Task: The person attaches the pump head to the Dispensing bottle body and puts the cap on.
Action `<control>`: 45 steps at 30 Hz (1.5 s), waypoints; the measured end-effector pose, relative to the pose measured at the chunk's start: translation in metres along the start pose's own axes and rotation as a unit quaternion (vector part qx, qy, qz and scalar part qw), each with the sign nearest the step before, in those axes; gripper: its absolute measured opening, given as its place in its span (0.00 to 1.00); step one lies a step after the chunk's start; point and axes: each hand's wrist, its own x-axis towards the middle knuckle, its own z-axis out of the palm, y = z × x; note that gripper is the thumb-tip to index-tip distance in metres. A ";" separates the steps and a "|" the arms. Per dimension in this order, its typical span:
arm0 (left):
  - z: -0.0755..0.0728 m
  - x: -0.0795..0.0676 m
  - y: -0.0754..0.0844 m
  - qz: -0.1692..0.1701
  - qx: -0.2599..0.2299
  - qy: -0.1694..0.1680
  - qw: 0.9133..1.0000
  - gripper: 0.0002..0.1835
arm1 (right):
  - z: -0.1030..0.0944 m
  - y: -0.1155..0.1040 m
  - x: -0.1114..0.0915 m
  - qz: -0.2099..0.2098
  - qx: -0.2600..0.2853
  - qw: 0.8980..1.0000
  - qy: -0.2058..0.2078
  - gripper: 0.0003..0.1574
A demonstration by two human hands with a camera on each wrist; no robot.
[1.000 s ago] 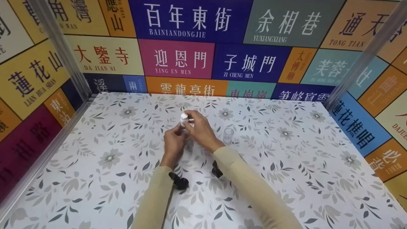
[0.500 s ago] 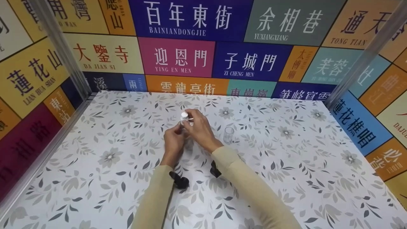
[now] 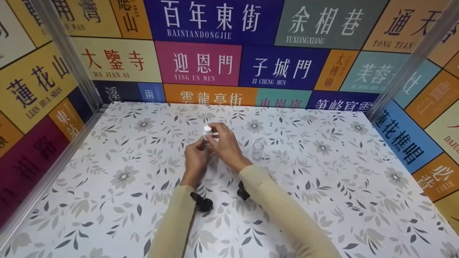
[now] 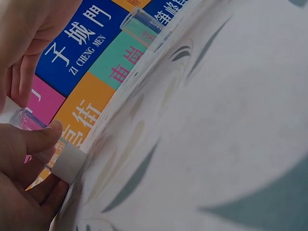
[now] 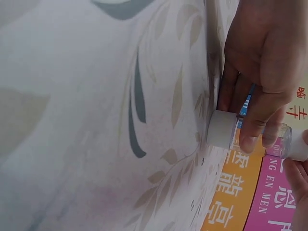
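Observation:
A small clear bottle (image 4: 31,119) stands upright on the table, with a white band at its lower end (image 4: 70,163) and a white cap (image 3: 207,129) on top. My left hand (image 3: 196,156) grips the clear body low down, thumb across it in the left wrist view. The fingers of my right hand (image 3: 226,143) pinch the cap from the right side. In the right wrist view, the left hand (image 5: 267,57) surrounds the lower body, and only fingertips of the right hand (image 5: 298,185) show at the cap.
A clear cylindrical cup (image 3: 257,151) stands right of the right hand, near its wrist. The table (image 3: 122,211) has a leaf-and-flower cover. Panels with printed signs (image 3: 199,64) stand behind and at both sides. A black wrist camera (image 3: 203,204) sits on the left sleeve.

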 end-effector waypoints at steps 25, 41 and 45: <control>-0.002 0.001 0.000 -0.013 0.024 -0.025 0.999 0.24 | -0.026 0.008 -0.011 -0.007 -0.052 0.998 -0.037 0.26; -0.001 0.001 0.002 -0.053 0.016 -0.033 0.998 0.32 | -0.059 0.029 -0.027 -0.014 -0.093 0.995 -0.025 0.28; -0.002 0.001 0.002 -0.062 0.013 -0.040 0.997 0.33 | -0.066 0.031 -0.031 0.007 -0.096 0.995 -0.032 0.28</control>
